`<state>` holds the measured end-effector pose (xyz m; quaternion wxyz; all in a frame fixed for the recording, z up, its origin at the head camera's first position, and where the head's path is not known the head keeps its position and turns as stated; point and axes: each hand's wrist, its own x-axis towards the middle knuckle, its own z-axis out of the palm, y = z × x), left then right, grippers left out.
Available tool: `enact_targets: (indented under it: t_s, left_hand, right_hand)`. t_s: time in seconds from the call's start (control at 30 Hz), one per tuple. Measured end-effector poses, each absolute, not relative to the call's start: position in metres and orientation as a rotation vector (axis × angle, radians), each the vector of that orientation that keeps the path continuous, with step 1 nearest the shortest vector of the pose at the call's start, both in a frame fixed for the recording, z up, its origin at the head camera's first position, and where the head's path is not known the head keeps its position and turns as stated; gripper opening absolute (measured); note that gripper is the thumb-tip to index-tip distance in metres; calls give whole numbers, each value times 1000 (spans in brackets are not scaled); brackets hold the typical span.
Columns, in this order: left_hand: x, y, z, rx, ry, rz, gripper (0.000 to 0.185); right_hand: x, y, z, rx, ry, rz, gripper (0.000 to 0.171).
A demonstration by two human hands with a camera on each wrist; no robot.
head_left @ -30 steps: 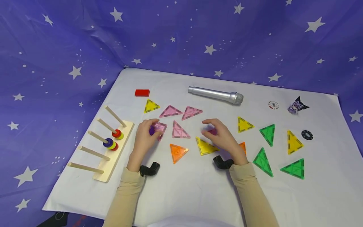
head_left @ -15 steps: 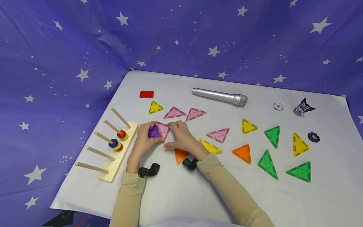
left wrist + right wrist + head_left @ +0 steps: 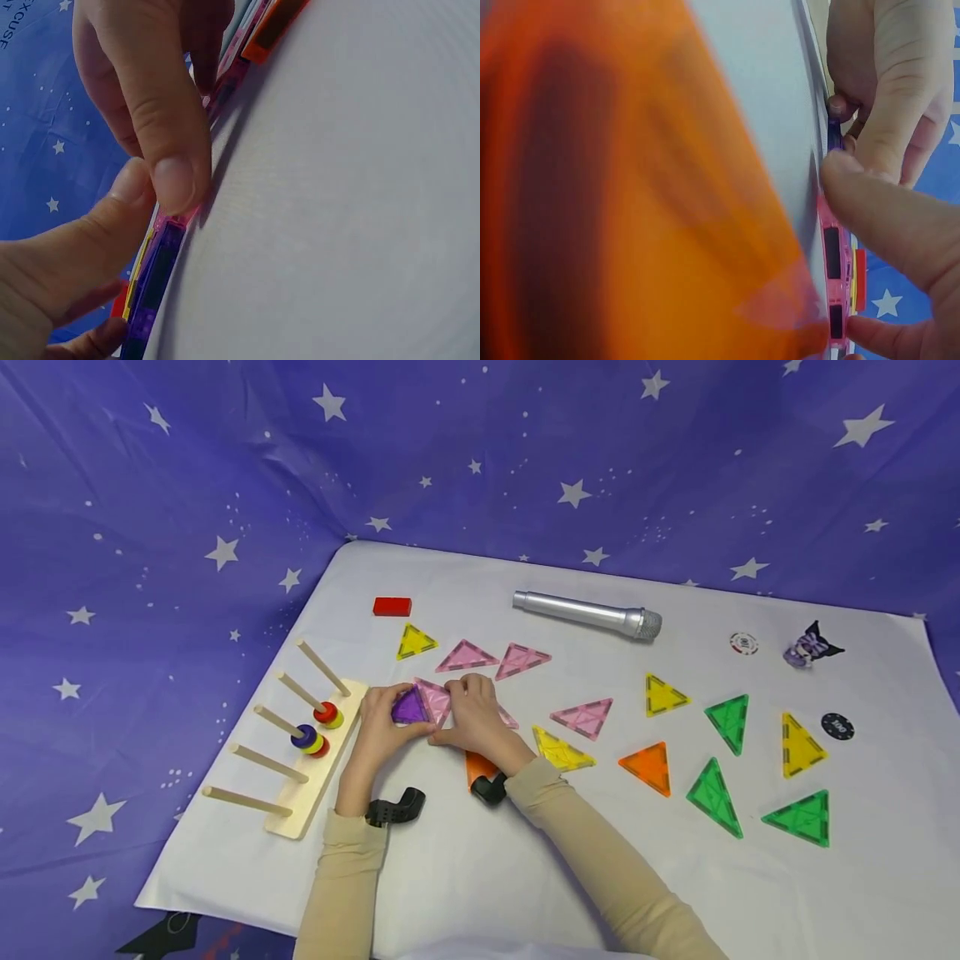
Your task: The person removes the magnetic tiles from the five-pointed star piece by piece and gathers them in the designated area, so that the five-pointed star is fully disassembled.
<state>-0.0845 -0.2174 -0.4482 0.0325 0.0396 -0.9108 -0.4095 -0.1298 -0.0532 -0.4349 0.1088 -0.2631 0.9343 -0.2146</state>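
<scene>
In the head view a purple triangular magnetic tile [image 3: 409, 707] lies edge to edge with a pink triangular magnetic tile [image 3: 433, 702]. My left hand [image 3: 382, 727] grips the purple tile from the left, thumb at its near corner and fingers at its far side. From the right, my right hand [image 3: 477, 717] holds the pink tile between thumb and fingers. Both thumbs come together where the tiles meet, as the left wrist view shows with the purple tile [image 3: 156, 266]. Another pink tile is partly covered by the right hand, and an orange tile [image 3: 477, 766] lies under its wrist.
Two pink tiles [image 3: 465, 656] lie beyond the hands. Yellow, orange and green tiles [image 3: 715, 797] spread to the right, with a silver microphone [image 3: 588, 614] behind. A wooden peg stand [image 3: 318, 777] with coloured rings is left of the left hand. A red block [image 3: 392, 607] sits farther back.
My right hand has moved left, off a pink tile on the right, to the pink tile beside my left hand. The left hand stays on the purple tile. The head view has shifted slightly.
</scene>
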Motion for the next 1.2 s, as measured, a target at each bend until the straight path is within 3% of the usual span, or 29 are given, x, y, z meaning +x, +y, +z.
enact_targets:
  t_s: [0.7, 1.0, 1.2]
  left_hand:
    - [-89, -216, -449, 195, -2888, -1098, 67]
    - [-81, -215, -446, 229, -2935, -1051, 70]
    - [-76, -213, -439, 214, -2913, -993, 79]
  right_hand:
    - [-133, -51, -431, -678, 2750, -647, 73]
    - [-132, -45, -433, -715, 2728, -713, 82]
    - [-136, -14, -418, -688, 2686, -965, 86]
